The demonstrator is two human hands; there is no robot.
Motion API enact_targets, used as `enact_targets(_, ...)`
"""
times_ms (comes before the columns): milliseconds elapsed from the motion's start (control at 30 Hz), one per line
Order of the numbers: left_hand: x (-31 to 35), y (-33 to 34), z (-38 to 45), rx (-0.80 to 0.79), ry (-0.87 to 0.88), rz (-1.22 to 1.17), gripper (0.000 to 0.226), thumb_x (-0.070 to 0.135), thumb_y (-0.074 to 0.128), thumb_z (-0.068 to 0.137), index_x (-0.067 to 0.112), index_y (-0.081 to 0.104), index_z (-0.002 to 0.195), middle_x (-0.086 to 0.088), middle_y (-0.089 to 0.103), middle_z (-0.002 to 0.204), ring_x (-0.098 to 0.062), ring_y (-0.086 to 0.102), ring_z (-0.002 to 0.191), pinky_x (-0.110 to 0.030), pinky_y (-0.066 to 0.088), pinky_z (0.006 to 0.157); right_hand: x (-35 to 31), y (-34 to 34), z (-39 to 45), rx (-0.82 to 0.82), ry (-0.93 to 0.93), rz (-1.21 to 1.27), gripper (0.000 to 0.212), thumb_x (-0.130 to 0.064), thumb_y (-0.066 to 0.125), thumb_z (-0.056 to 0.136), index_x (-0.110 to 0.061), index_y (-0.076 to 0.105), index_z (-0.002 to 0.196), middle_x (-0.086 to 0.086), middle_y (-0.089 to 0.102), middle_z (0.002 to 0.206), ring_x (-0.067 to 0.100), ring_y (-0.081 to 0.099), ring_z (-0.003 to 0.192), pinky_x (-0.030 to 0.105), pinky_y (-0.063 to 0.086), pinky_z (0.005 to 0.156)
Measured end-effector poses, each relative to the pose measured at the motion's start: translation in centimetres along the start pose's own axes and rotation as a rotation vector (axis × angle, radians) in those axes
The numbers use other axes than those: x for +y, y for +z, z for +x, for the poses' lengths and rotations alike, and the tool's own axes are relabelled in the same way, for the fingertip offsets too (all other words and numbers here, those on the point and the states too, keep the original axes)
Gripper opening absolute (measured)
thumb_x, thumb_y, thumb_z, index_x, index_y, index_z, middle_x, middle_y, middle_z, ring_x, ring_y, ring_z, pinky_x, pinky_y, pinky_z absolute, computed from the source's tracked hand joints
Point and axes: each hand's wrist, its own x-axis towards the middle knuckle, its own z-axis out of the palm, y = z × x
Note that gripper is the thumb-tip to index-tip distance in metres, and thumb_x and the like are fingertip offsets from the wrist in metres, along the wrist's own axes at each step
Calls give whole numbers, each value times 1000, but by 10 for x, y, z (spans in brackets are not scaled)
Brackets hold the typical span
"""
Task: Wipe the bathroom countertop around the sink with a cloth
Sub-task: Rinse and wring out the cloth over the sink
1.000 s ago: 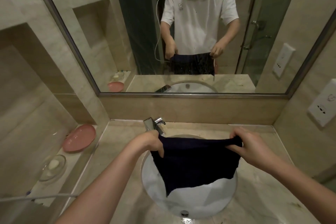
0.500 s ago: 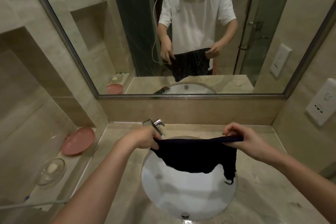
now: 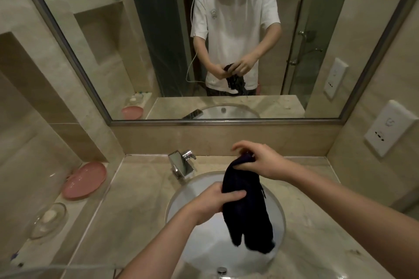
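Here, right hand (image 3: pixel 260 163) fingers pinch dark cloth (image 3: pixel 244 206) top; left hand (image 3: pixel 214 203) fingers clenched around cloth below, above sink (image 3: pixel 181 206).

Taking the sink (image 3: pixel 181 206) as the mark: over its bowl hangs the cloth (image 3: pixel 246 206), gripped by the left hand (image 3: pixel 213 201) at mid-length and pinched at the top by the right hand (image 3: pixel 258 162), so the middle of the bowl is blocked. Behind the sink's left rim stands the faucet (image 3: pixel 181 165), closing off that back corner. Bare counter (image 3: pixel 136 199) lies left of the sink and also to its right. Further left of the sink, on a lower ledge, sit a pink dish (image 3: pixel 85 180) and a glass soap dish (image 3: pixel 48 219).
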Motion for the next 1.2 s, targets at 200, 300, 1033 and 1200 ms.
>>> enact_targets(200, -4, -6, -7, 97, -29, -434, 34, 24, 61, 97, 12, 64, 129, -16, 68, 126, -28, 67, 110, -39, 49, 100, 38, 61, -57, 196, 426, 428, 73, -76, 73, 64, -23, 60, 112, -4, 67, 108, 7, 64, 98, 25, 50, 87)
enact_targets(300, -6, -8, -11, 89, -69, -620, 44, 27, 65, 94, 8, 63, 133, -18, 66, 128, -27, 66, 108, -38, 45, 100, 51, 86, -71, -11, 457, 552, 78, -89, 53, 67, -23, 73, 103, -9, 76, 100, 2, 69, 99, 34, 48, 104)
enact_targets(1033, 14, -72, -37, 185, -110, -200, 35, 31, 57, 101, 8, 67, 124, -20, 67, 127, -35, 65, 114, -45, 50, 95, 23, 76, -54, 226, 423, 649, 39, -15, 80, 83, -22, 62, 117, -2, 76, 103, 11, 74, 87, 30, 59, 72)
enact_targets(1200, 10, -79, -46, 150, -185, -127, 33, 6, 69, 91, 3, 66, 123, -13, 72, 120, -25, 69, 111, -30, 55, 89, 16, 80, -55, 144, 463, 736, 39, -16, 79, 84, -22, 60, 118, 3, 78, 94, 21, 75, 83, 36, 58, 69)
